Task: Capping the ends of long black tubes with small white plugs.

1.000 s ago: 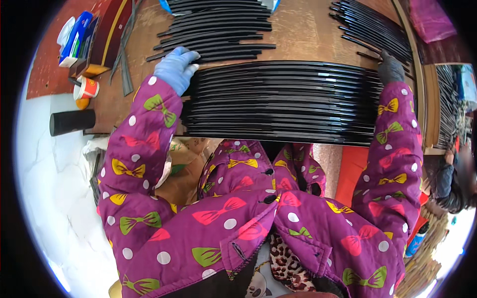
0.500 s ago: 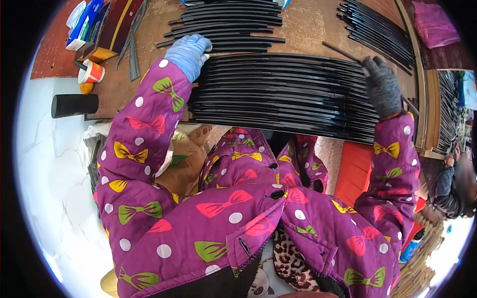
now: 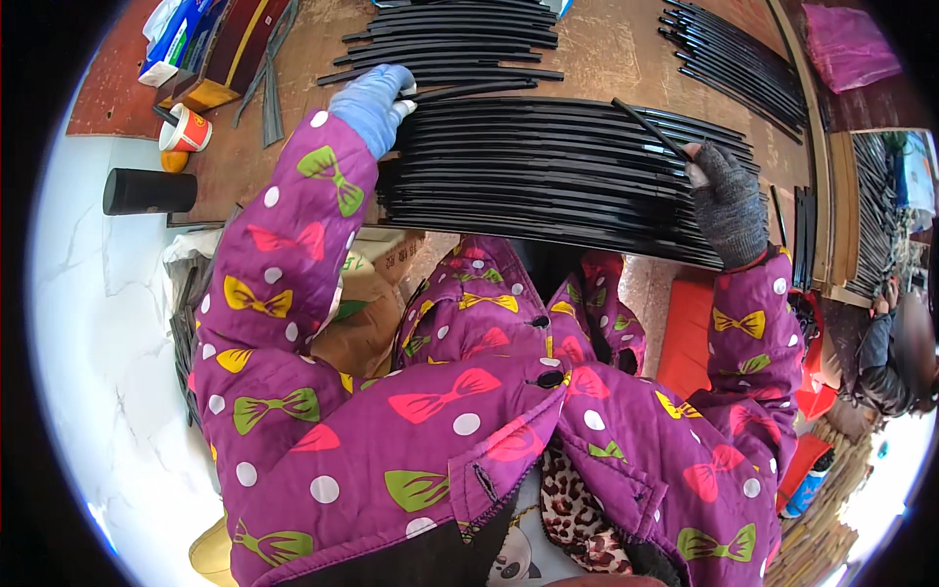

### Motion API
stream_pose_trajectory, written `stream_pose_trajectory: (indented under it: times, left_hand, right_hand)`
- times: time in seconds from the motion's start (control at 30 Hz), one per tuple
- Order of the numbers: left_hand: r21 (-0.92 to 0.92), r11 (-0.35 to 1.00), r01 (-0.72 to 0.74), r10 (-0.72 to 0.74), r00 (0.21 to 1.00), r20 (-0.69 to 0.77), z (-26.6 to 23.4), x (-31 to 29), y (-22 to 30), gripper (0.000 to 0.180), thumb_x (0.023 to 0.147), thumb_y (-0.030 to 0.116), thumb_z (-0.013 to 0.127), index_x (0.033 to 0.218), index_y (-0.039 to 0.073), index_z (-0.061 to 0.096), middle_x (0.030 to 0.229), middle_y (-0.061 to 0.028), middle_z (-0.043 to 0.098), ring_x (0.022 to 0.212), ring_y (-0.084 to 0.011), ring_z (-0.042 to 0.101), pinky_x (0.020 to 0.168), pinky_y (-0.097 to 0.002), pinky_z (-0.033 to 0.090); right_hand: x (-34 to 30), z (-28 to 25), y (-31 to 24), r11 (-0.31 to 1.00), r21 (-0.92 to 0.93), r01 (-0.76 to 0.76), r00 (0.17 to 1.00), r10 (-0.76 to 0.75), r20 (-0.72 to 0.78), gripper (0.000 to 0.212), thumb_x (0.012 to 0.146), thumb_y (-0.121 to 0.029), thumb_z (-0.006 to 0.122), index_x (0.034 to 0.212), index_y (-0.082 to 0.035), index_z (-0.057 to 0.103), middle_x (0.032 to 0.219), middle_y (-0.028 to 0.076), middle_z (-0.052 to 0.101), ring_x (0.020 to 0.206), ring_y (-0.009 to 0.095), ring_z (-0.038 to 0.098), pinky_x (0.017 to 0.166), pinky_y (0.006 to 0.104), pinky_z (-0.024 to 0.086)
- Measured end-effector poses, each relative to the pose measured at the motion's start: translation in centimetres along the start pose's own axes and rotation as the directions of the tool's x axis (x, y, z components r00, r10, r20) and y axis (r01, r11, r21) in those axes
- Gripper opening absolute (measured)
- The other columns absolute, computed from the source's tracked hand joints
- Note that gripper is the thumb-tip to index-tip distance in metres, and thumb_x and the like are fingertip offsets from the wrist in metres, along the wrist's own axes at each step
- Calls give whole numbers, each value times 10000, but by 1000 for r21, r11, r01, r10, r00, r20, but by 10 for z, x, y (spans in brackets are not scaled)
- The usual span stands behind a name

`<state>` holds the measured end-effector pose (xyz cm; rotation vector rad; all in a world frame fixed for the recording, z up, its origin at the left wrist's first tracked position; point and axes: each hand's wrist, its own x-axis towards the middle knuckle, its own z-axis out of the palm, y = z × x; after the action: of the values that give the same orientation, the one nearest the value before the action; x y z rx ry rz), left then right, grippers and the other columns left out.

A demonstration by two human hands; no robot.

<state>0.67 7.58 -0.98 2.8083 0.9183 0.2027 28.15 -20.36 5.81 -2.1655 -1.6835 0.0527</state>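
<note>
A broad row of thin black rods [image 3: 548, 176] lies side by side along the table's near edge. At its upper left corner, my left hand [image 3: 370, 106], in a light blue glove, has its fingers closed on the left end of a slightly bent black rod [image 3: 479, 90]. That rod runs rightward between the row and a looser pile of black rods [image 3: 445, 39] behind it. My right hand [image 3: 729, 201], in a dark grey glove with bare fingertips, is over the row's right end. A thin dark stick [image 3: 641, 124] is pinched in it, slanting up to the left.
More black rods [image 3: 734, 68] lie at the far right, beside the table's raised wooden edge [image 3: 807, 88]. At the left are a tissue pack [image 3: 181, 44], a dark red box [image 3: 235, 49], a paper cup [image 3: 191, 129] and a black cylinder [image 3: 149, 191]. Another person [image 3: 890, 357] is at the right.
My right hand has moved left over the row, with the stick now pointing more steeply. A rod at my left hand has come away from the row's top edge.
</note>
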Motion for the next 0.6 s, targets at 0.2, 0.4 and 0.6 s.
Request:
stream_pose_trajectory:
  times: [0.2, 0.4, 0.6]
  left_hand:
    - [-599, 766, 234, -166, 972, 167, -14, -35, 29, 200, 777, 38, 567, 977, 28, 556, 846, -52, 603, 748, -115, 534, 687, -235, 433]
    - [-670, 732, 125, -85, 992, 92, -21, -47, 44, 193, 760, 25, 575, 952, 17, 592, 846, -71, 595, 805, -139, 551, 739, -257, 430]
    - [-575, 818, -5, 10, 1000, 6, -21, -49, 44, 209, 734, 13, 592, 944, 16, 600, 867, -77, 574, 833, -185, 556, 765, -274, 428]
  right_hand:
    - [-1, 8, -19, 991, 128, 47, 999, -45, -18, 180, 791, -88, 541, 960, -31, 561, 844, 166, 579, 775, 306, 585, 666, 334, 459]
    - [-1, 12, -27, 975, 209, 72, 997, -74, 4, 175, 793, -89, 538, 957, -36, 565, 846, 160, 579, 767, 313, 579, 655, 340, 458]
    - [-6, 11, -21, 982, 167, 93, 996, -92, -10, 171, 802, -89, 527, 964, -52, 568, 822, 142, 571, 720, 291, 572, 630, 326, 448]
